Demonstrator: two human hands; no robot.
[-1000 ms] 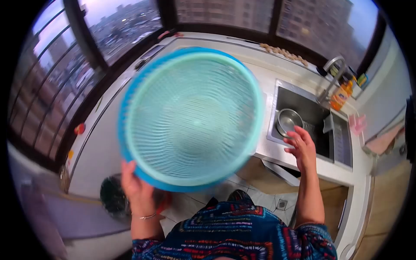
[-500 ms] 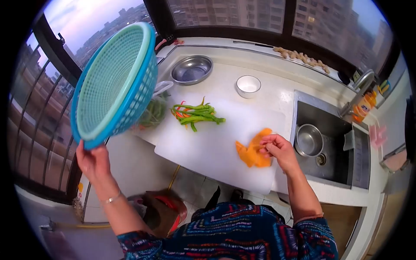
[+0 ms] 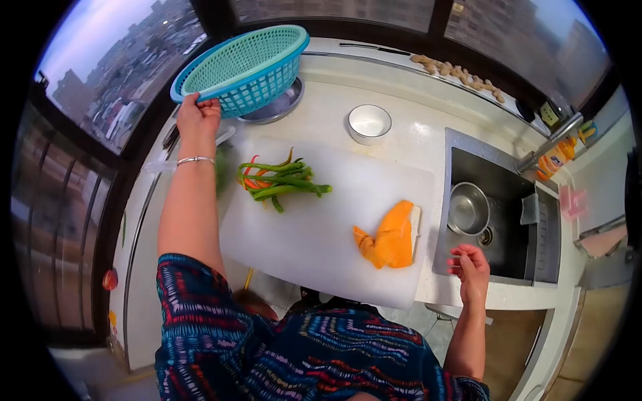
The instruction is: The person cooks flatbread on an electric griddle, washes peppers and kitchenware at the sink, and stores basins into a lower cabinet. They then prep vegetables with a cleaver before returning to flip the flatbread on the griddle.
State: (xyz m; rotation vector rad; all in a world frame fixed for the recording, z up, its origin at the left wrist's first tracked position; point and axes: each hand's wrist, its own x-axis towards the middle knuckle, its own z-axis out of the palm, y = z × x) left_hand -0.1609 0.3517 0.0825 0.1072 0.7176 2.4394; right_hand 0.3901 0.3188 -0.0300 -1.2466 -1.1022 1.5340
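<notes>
My left hand [image 3: 198, 120] grips the rim of two nested plastic colanders, a pale green one [image 3: 244, 59] inside a blue one [image 3: 267, 85]. They are held tilted above the counter's back left, partly covering a steel bowl [image 3: 286, 103]. My right hand [image 3: 471, 267] is by the sink's front edge, fingers loosely bent and apart, with nothing visible in it. To its left on the white cutting board [image 3: 314, 247] lies an orange cloth-like piece [image 3: 391, 237], a whitish strip showing at its right edge. Green and red peppers [image 3: 284, 179] are piled on the board's left part.
A white bowl [image 3: 369, 124] stands behind the board. The sink [image 3: 461, 157] on the right holds a steel pot [image 3: 468, 208] beneath the faucet [image 3: 552, 144]. Ginger pieces [image 3: 458, 75] line the windowsill. An orange-labelled bottle [image 3: 556, 157] stands beside the faucet.
My left hand has carried the colanders forward and right, over the steel bowl, and they are tipped flatter. My right hand has left the orange piece and moved right, toward the sink.
</notes>
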